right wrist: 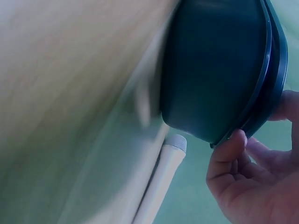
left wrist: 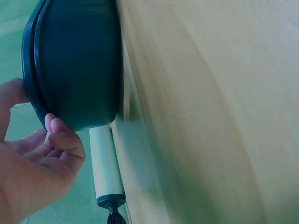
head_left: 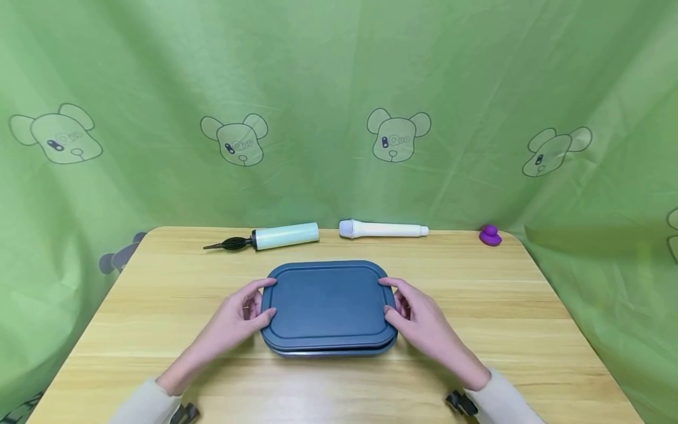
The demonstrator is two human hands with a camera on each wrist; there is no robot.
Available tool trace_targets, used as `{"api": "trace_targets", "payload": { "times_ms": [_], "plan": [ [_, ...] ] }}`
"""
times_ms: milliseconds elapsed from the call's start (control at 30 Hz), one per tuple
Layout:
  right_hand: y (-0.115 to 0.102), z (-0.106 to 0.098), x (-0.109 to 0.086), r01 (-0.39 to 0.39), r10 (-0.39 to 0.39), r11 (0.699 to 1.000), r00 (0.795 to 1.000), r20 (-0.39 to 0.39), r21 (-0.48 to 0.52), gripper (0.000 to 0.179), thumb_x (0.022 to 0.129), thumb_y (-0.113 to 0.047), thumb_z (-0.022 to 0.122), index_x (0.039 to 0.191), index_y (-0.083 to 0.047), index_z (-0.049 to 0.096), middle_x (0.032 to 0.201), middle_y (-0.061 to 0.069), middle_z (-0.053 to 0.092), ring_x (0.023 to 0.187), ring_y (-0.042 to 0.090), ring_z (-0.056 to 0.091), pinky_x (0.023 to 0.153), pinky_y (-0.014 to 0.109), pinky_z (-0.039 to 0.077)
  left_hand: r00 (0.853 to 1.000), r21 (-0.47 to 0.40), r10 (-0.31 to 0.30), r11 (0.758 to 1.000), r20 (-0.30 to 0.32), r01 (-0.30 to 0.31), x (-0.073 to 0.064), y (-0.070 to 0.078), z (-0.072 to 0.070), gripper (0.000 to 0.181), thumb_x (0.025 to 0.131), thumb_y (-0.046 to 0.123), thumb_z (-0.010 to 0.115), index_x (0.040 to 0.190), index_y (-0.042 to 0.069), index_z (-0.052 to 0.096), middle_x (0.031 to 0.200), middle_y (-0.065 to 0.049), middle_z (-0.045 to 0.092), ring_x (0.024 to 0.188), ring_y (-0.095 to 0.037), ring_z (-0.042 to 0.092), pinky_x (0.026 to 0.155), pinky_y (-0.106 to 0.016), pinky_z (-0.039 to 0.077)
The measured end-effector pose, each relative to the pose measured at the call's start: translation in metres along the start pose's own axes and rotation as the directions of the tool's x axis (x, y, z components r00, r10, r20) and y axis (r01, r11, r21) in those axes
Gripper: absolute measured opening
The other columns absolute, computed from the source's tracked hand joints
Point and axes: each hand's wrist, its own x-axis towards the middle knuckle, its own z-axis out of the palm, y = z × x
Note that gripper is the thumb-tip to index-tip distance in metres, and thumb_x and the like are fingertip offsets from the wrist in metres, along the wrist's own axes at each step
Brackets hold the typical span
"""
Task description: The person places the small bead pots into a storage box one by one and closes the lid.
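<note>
A dark blue rectangular lid (head_left: 328, 303) with rounded corners lies over a deep box of the same colour (left wrist: 79, 65). Along the front edge, a thin gap shows between lid and box rim. My left hand (head_left: 238, 312) grips the lid's left edge, thumb and index finger on top, the other fingers bent below. On the opposite side, my right hand (head_left: 424, 324) holds the right edge in the same way. In the right wrist view the lid stands slightly apart from the rim of the box (right wrist: 215, 70) near the fingertips.
Behind the box lie a pale blue hand pump (head_left: 286, 236) with a black nozzle and a white microphone (head_left: 389, 229). A small purple toy (head_left: 490, 235) sits at the table's back right corner. Green curtain (head_left: 318, 88) with bear faces surrounds the wooden table (head_left: 477, 282).
</note>
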Motion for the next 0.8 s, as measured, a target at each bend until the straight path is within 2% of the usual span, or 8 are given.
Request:
{"api": "trace_targets", "payload": {
  "times_ms": [200,433,500,567,633,700,733,800],
  "plan": [
    [-0.001,0.0,-0.007,-0.009,0.01,0.997,1.0,0.018,-0.071,0.057,0.094,-0.01,0.075,0.15,-0.015,0.063,0.082,-0.01,0.053,0.071,0.007,0.051,0.064,0.028,0.046,1.0,0.02,0.012,1.0,0.027,-0.012,-0.002,-0.003,0.004,0.062,0.097,0.006,0.082,0.154,0.003,0.059,0.086,0.0,0.057,0.071,-0.012,0.054,0.061,-0.025,0.049],
    [0.002,0.001,-0.016,-0.029,0.03,0.999,0.996,0.082,-0.016,0.063,0.099,-0.012,0.075,0.158,-0.014,0.055,0.088,-0.007,0.057,0.077,0.009,0.056,0.065,0.027,0.05,0.997,0.053,0.012,0.998,0.075,-0.016,-0.005,-0.007,0.004,0.071,0.102,0.018,0.08,0.164,0.008,0.048,0.096,-0.001,0.059,0.077,-0.014,0.058,0.064,-0.026,0.052],
    [0.005,0.0,-0.015,-0.029,0.03,1.0,0.992,0.126,-0.007,0.066,0.104,-0.022,0.074,0.164,-0.016,0.048,0.101,-0.004,0.062,0.086,0.012,0.061,0.071,0.03,0.055,0.995,0.082,-0.008,0.997,0.095,0.0,-0.006,-0.009,0.001,0.085,0.1,0.031,0.083,0.171,0.016,0.039,0.106,-0.002,0.062,0.086,-0.016,0.061,0.069,-0.031,0.056],
    [0.008,-0.003,-0.014,-0.022,0.028,0.999,0.985,0.173,-0.036,0.073,0.108,-0.037,0.071,0.17,-0.017,0.039,0.128,0.002,0.066,0.107,0.018,0.067,0.085,0.04,0.06,0.992,0.122,-0.024,0.992,0.126,0.008,-0.006,-0.012,-0.003,0.101,0.095,0.046,0.086,0.175,0.027,0.028,0.128,-0.005,0.064,0.105,-0.02,0.064,0.085,-0.043,0.06],
    [0.012,-0.008,-0.015,-0.023,0.041,0.996,0.974,0.221,-0.085,0.084,0.108,-0.054,0.067,0.175,-0.02,0.028,0.156,0.008,0.056,0.13,0.027,0.063,0.098,0.052,0.058,0.986,0.156,-0.03,0.988,0.162,0.005,-0.006,-0.016,-0.004,0.114,0.089,0.058,0.088,0.176,0.036,0.019,0.152,-0.009,0.057,0.126,-0.027,0.061,0.101,-0.058,0.055],
    [0.016,-0.011,-0.015,-0.012,0.047,0.991,0.963,0.264,-0.132,0.095,0.104,-0.066,0.064,0.177,-0.023,0.021,0.172,0.009,0.038,0.148,0.033,0.051,0.109,0.059,0.051,0.981,0.174,-0.019,0.985,0.191,-0.015,-0.006,-0.019,-0.005,0.121,0.085,0.063,0.089,0.176,0.039,0.014,0.167,-0.011,0.044,0.141,-0.032,0.054,0.112,-0.067,0.044],
    [0.018,-0.013,-0.015,-0.001,0.044,0.988,0.959,0.281,-0.152,0.099,0.103,-0.069,0.064,0.177,-0.023,0.018,0.176,0.01,0.031,0.153,0.035,0.044,0.112,0.062,0.047,0.979,0.182,-0.014,0.983,0.204,-0.024,-0.006,-0.021,-0.006,0.122,0.084,0.064,0.089,0.176,0.04,0.013,0.173,-0.011,0.037,0.147,-0.035,0.049,0.116,-0.069,0.039],
    [0.021,-0.014,-0.013,0.017,0.035,0.986,0.952,0.305,-0.165,0.105,0.099,-0.073,0.066,0.178,-0.025,0.015,0.176,0.01,0.03,0.154,0.036,0.041,0.112,0.063,0.047,0.976,0.198,-0.007,0.979,0.218,-0.037,-0.006,-0.023,-0.007,0.124,0.083,0.066,0.089,0.176,0.039,0.011,0.175,-0.012,0.032,0.15,-0.038,0.045,0.116,-0.07,0.038]
  ]
}}
